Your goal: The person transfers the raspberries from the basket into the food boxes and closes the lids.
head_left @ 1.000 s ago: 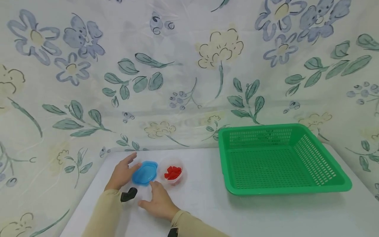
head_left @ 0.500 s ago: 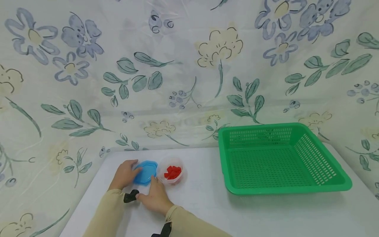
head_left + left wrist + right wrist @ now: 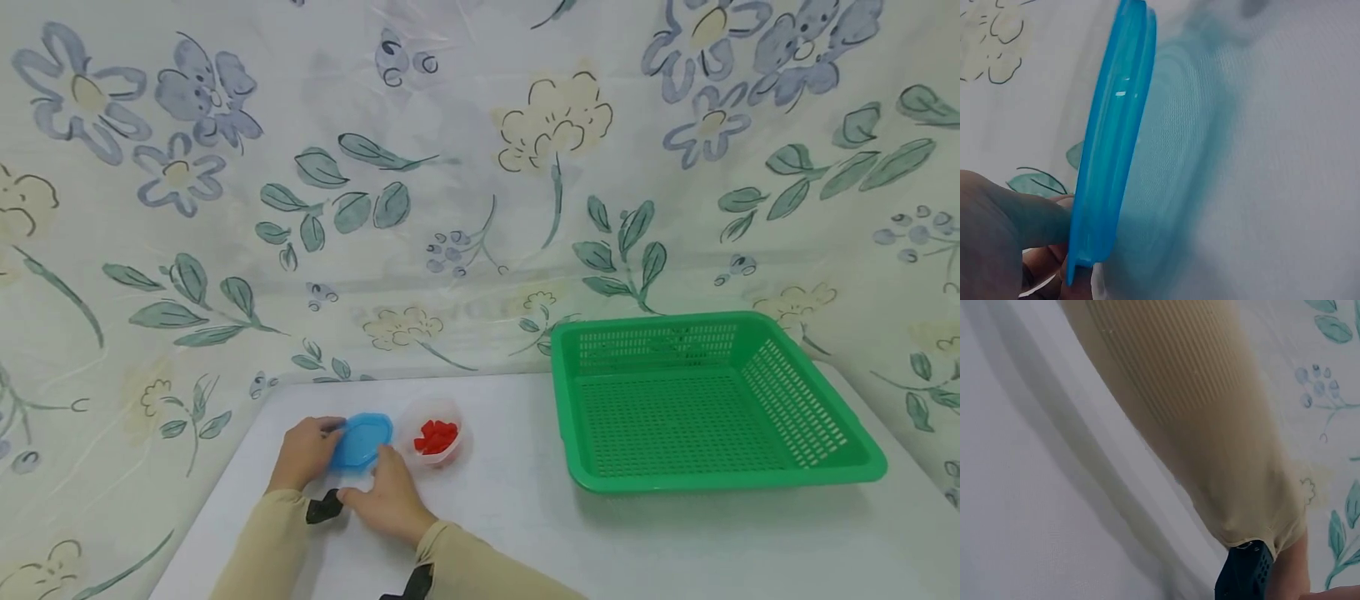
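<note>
My left hand (image 3: 303, 454) pinches the edge of a blue plastic lid (image 3: 362, 443) between thumb and fingers. In the left wrist view the lid (image 3: 1113, 131) stands edge-on above the white surface, with a bluish shadow beside it. My right hand (image 3: 393, 498) is at the lid's near right side, thumb spread from the fingers; whether its fingertips touch the lid is hard to tell. Just right of the lid stands a clear plastic container (image 3: 431, 408) with several red pieces (image 3: 436, 437) inside. The right wrist view shows mostly a tan sleeve (image 3: 1210, 437).
A large green plastic basket (image 3: 712, 482) stands at the right of the white table (image 3: 510, 467). Behind the table hangs a flower-patterned cloth (image 3: 465, 183). Dark wrist devices (image 3: 325, 507) sit at the cuffs.
My left hand has closed on the lid's edge, and the lid has shifted slightly left, away from the container. The right hand has moved a little left and upward. Container and basket stay put.
</note>
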